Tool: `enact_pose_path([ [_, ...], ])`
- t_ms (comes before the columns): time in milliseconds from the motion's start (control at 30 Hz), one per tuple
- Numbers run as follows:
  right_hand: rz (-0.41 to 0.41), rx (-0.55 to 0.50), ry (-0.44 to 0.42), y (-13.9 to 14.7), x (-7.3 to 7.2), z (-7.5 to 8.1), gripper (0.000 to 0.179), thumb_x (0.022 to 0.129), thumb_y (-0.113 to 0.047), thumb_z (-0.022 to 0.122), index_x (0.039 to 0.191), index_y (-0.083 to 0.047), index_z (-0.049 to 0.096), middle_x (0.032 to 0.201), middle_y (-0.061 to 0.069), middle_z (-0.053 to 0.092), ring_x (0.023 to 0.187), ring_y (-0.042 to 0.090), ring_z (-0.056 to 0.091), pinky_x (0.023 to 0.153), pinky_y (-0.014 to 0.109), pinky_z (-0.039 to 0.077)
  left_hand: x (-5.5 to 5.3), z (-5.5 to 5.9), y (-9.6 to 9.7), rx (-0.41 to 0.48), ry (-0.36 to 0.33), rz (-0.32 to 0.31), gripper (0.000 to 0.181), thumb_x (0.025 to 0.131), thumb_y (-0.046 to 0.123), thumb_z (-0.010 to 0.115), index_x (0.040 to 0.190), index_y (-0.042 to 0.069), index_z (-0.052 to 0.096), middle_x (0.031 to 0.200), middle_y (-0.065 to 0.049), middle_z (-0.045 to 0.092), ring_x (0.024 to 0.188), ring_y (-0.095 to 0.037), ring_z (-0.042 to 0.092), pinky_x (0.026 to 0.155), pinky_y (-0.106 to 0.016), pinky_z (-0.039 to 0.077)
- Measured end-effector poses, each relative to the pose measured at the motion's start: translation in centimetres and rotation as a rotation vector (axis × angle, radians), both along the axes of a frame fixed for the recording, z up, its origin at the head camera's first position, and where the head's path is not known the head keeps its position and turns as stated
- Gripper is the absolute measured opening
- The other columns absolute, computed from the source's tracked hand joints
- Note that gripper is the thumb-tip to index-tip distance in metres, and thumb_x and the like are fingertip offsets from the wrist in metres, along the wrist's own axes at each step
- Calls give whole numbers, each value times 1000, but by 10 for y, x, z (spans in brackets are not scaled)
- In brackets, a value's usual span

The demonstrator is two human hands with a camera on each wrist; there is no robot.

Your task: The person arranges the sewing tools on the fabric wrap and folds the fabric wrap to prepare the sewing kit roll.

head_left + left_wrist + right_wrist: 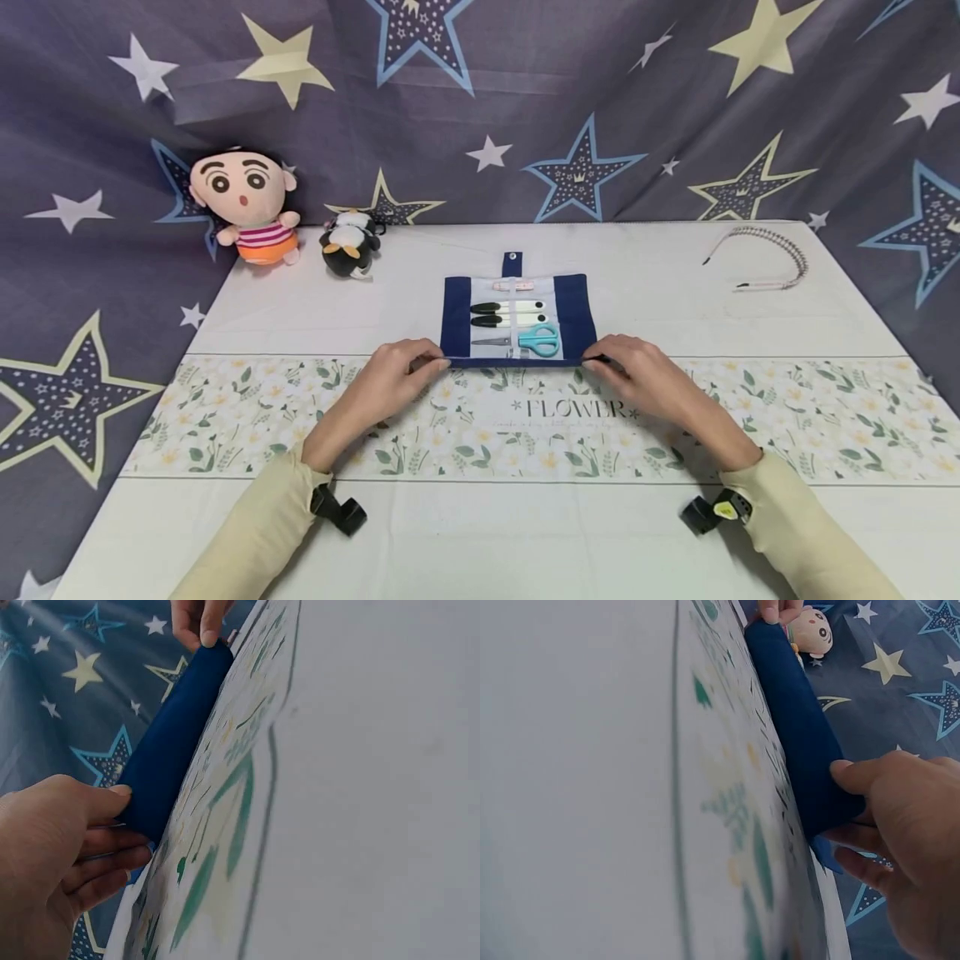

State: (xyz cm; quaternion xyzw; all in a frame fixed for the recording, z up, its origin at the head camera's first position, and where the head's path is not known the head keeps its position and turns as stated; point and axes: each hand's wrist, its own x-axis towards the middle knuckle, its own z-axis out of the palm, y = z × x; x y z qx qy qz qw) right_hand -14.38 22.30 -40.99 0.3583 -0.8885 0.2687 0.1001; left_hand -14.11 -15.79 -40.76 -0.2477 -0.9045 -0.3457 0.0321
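Observation:
A navy fabric tool pouch (574,312) lies spread open on the table, its snap tab pointing away. Under its white strap sit turquoise-handled scissors (538,340), two black-and-white tools (525,307) whose kind I cannot tell, and a small pale pink item (513,286). My left hand (397,371) pinches the near left corner between thumb and fingers. At the near right corner my right hand (633,375) pinches the same edge. In the left wrist view the near flap (176,742) stands raised off the table, stretched between both hands.
A cartoon boy plush (247,208) and a penguin plush (350,243) sit at the back left. A coiled headband (783,250) lies at the back right. Beneath everything is a table cover (480,533) with a floral band. A star-patterned curtain (480,117) hangs behind.

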Motion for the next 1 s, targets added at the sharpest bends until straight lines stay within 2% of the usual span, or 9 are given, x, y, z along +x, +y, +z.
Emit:
enact_pose_path([
  [133, -17, -75, -57, 0, -9, -2, 8, 99, -2, 68, 105, -3, 74, 94, 5, 73, 77, 14, 65, 67, 36, 54, -6, 1, 3, 91, -88, 66, 13, 104, 20, 66, 104, 10, 75, 89, 0, 73, 76, -12, 65, 70, -37, 51],
  [233, -43, -123, -129, -1, -16, -2, 9, 102, -4, 64, 106, -2, 73, 87, 3, 70, 68, 9, 57, 62, 31, 50, -12, 1, 6, 124, -108, 99, 14, 105, 21, 65, 103, 10, 74, 84, -1, 71, 71, -15, 62, 67, -37, 48],
  [333, -72, -156, -186, -3, -23, -3, 12, 104, -6, 62, 108, -1, 72, 80, 3, 66, 62, 10, 52, 60, 30, 45, -18, 0, 9, 147, -118, 129, 15, 104, 21, 66, 100, 8, 73, 78, -2, 67, 64, -19, 55, 63, -37, 44],
  [567, -133, -183, -261, -7, -33, -6, 15, 106, -10, 60, 111, -2, 72, 82, 3, 65, 64, 17, 51, 62, 33, 43, -26, 0, 17, 135, -140, 201, 16, 104, 20, 66, 99, 6, 73, 68, 0, 60, 55, -20, 48, 60, -37, 41],
  [733, -161, -183, -284, -8, -35, -7, 15, 106, -10, 60, 112, -2, 72, 84, 3, 65, 66, 19, 51, 63, 34, 42, -28, 1, 22, 96, -148, 241, 17, 103, 21, 66, 96, 7, 72, 68, 0, 62, 56, -19, 53, 62, -37, 45],
  [833, -167, -182, -301, -10, -35, -6, 15, 106, -10, 60, 112, -2, 72, 85, 4, 65, 67, 19, 52, 63, 34, 42, -28, 2, 24, 75, -130, 257, 15, 100, 19, 70, 93, 6, 71, 72, -2, 66, 61, -20, 60, 65, -39, 49],
  [900, -169, -179, -311, -11, -35, -6, 16, 107, -10, 59, 112, -1, 72, 85, 4, 66, 67, 20, 52, 63, 34, 42, -27, 1, 24, 61, -91, 260, 12, 97, 17, 73, 94, 6, 70, 80, -4, 68, 69, -21, 63, 68, -41, 51],
  [967, -170, -180, -317, -12, -35, -6, 16, 107, -10, 59, 113, -1, 71, 85, 4, 65, 67, 19, 52, 63, 34, 42, -26, 0, 24, 40, -31, 235, 12, 93, 14, 75, 101, 6, 70, 95, -7, 70, 84, -24, 64, 75, -42, 52],
  [1000, -167, -180, -315, -12, -35, -6, 16, 107, -10, 59, 113, -2, 71, 85, 4, 65, 68, 19, 52, 63, 33, 42, -25, 0, 23, 30, 1, 198, 16, 92, 12, 74, 106, 6, 70, 104, -8, 69, 93, -26, 63, 80, -44, 52],
])
